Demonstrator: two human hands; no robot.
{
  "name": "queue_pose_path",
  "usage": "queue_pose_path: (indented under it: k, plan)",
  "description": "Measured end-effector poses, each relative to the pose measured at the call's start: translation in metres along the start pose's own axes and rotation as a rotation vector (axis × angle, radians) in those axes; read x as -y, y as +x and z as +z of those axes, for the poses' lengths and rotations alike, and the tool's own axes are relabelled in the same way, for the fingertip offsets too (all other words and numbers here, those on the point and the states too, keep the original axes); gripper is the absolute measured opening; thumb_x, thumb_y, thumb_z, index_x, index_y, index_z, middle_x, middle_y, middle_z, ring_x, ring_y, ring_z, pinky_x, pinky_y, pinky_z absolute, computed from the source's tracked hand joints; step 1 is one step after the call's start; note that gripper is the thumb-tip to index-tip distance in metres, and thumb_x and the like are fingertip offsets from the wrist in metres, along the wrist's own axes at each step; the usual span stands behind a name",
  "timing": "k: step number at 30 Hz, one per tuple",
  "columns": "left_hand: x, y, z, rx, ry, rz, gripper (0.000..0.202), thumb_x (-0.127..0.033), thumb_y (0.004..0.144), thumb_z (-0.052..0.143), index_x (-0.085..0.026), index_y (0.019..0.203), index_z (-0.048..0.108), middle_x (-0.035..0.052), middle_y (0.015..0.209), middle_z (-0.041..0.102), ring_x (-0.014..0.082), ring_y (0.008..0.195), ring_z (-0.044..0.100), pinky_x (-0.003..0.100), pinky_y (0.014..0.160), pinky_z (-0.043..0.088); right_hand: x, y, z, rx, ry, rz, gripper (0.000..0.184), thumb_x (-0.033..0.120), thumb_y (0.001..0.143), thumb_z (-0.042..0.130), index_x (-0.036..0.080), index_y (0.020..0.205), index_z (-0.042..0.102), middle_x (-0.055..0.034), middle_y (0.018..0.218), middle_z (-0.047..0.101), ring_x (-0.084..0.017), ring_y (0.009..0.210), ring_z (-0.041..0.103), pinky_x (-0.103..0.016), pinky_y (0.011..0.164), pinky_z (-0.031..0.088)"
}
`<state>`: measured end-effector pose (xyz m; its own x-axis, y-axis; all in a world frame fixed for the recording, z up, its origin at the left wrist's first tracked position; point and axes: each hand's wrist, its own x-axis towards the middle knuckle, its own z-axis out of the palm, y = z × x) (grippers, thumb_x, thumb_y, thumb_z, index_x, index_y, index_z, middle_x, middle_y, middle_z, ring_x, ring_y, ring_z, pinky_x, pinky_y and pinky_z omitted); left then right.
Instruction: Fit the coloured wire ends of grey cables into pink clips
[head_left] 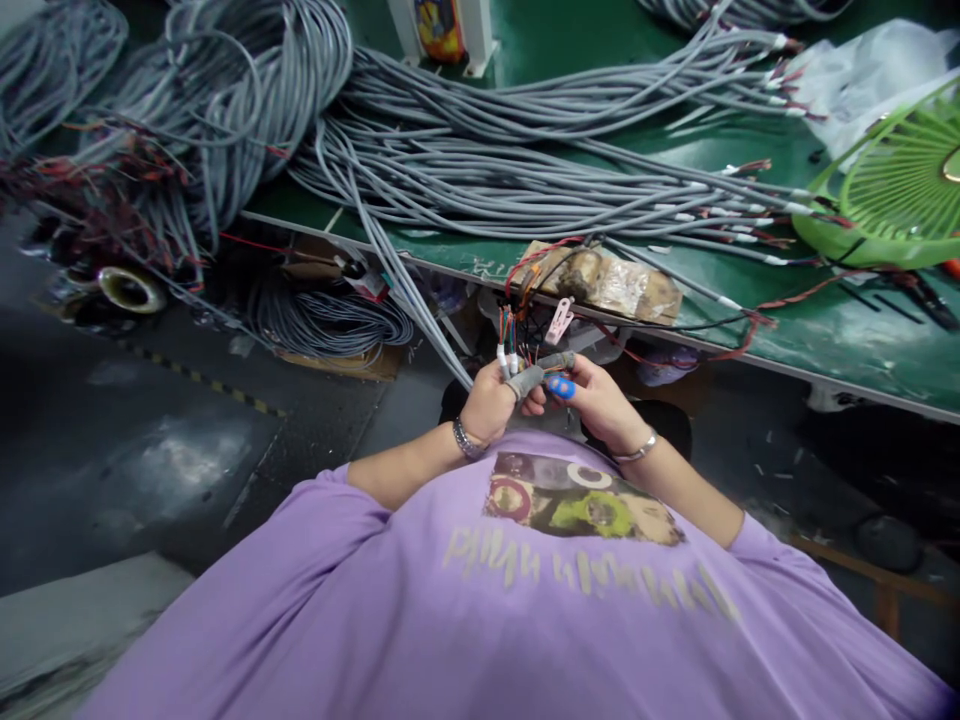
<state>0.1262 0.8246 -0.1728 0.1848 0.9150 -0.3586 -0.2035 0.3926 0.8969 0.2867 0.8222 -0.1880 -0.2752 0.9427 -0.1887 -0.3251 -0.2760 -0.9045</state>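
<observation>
My left hand [489,403] is closed around grey cables [442,345] that come down from the bench. Their white-banded ends with thin coloured wires [507,335] stick up above the fist. Just to the right, my right hand [596,398] pinches at the thin wires, its fingertips close to those of the left. Grey covers wrap the left thumb and a right finger, and a blue cover [561,387] sits on another right digit. Exactly which wire the right fingers hold is too small to see. A pink clip [559,320] stands just above the hands at the bench edge.
Long grey cable bundles [480,180] lie across the green bench [847,330]. Coiled cables [247,90] are heaped at the left. A taped block [622,285] sits at the front edge, near loose red wires. A green fan [900,180] stands at right; another cable coil [322,315] lies below.
</observation>
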Motion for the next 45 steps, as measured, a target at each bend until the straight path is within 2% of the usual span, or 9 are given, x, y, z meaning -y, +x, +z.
queue_pose_path:
  k: [4,10,12,18,22,26,34,40,45]
  plan:
    - [0.005,0.001,-0.001,0.021,0.019,0.026,0.045,-0.054,0.068,0.078,-0.015,0.076,0.056,0.001,0.058,0.066,0.0124,0.044,0.061,0.021,0.043,0.049,-0.005,-0.003,0.016,-0.133,0.021,-0.122,0.023,0.037,0.075,0.077,0.019,0.081,0.063,0.0026,0.062,0.06,-0.01,0.054,0.049,-0.025,0.053,0.04]
    - [0.002,-0.002,-0.01,0.243,0.109,-0.048,0.043,-0.049,0.066,0.081,-0.013,0.073,0.057,0.0041,0.06,0.068,0.0141,0.049,0.064,0.022,0.047,0.052,0.008,0.005,0.017,-0.045,-0.08,-0.059,0.03,0.042,0.072,0.079,0.018,0.073,0.062,0.0016,0.059,0.06,-0.01,0.05,0.048,-0.025,0.05,0.037]
    - [0.002,-0.002,-0.013,0.259,0.12,-0.072,0.043,-0.046,0.064,0.083,-0.014,0.075,0.058,0.0035,0.059,0.067,0.0136,0.047,0.063,0.021,0.046,0.051,0.014,0.008,0.017,-0.003,-0.131,-0.043,0.033,0.044,0.068,0.081,0.018,0.073,0.062,0.0008,0.061,0.061,-0.01,0.051,0.049,-0.025,0.05,0.038]
    - [0.007,-0.003,-0.014,0.151,0.033,-0.026,0.041,-0.048,0.068,0.079,-0.014,0.077,0.059,0.0024,0.06,0.067,0.014,0.048,0.064,0.023,0.047,0.052,0.007,0.012,0.014,0.004,-0.071,0.004,0.032,0.042,0.069,0.081,0.017,0.078,0.065,0.0022,0.059,0.059,-0.008,0.05,0.045,-0.024,0.05,0.034]
    - [0.005,-0.005,-0.011,0.057,-0.05,-0.031,0.046,-0.051,0.064,0.081,-0.014,0.078,0.058,0.0017,0.06,0.066,0.0142,0.047,0.063,0.025,0.048,0.054,0.0,0.011,0.011,-0.025,0.024,0.065,0.037,0.042,0.065,0.084,0.017,0.084,0.065,0.0034,0.065,0.058,-0.007,0.052,0.045,-0.023,0.051,0.034]
    - [0.002,-0.005,-0.01,0.057,-0.053,-0.027,0.045,-0.05,0.065,0.081,-0.013,0.077,0.06,0.0027,0.06,0.067,0.0139,0.047,0.062,0.024,0.048,0.053,0.002,0.012,0.016,0.002,0.019,0.05,0.036,0.045,0.069,0.082,0.018,0.085,0.063,0.0039,0.061,0.057,-0.008,0.052,0.048,-0.023,0.05,0.034]
    - [0.008,-0.003,-0.01,0.005,-0.047,-0.013,0.044,-0.05,0.065,0.08,-0.014,0.079,0.058,0.0018,0.06,0.067,0.0145,0.047,0.063,0.024,0.046,0.051,0.006,0.012,0.026,-0.076,-0.015,0.022,0.033,0.044,0.07,0.08,0.019,0.074,0.058,0.0044,0.053,0.054,-0.008,0.048,0.044,-0.025,0.049,0.033]
    - [0.006,0.0,-0.005,-0.076,-0.102,0.0,0.043,-0.05,0.066,0.078,-0.015,0.077,0.057,0.0009,0.06,0.067,0.0137,0.047,0.063,0.022,0.044,0.049,0.004,0.008,0.032,0.033,0.152,0.004,0.035,0.045,0.078,0.074,0.022,0.078,0.048,0.0051,0.056,0.054,-0.011,0.05,0.05,-0.029,0.054,0.041]
    - [0.0,0.002,-0.002,-0.117,-0.14,-0.017,0.045,-0.049,0.062,0.081,-0.015,0.077,0.056,-0.0002,0.058,0.066,0.0133,0.046,0.062,0.021,0.043,0.046,-0.001,0.012,0.024,-0.139,0.052,0.001,0.037,0.042,0.069,0.082,0.019,0.07,0.054,0.0053,0.055,0.05,-0.007,0.049,0.039,-0.025,0.05,0.034]
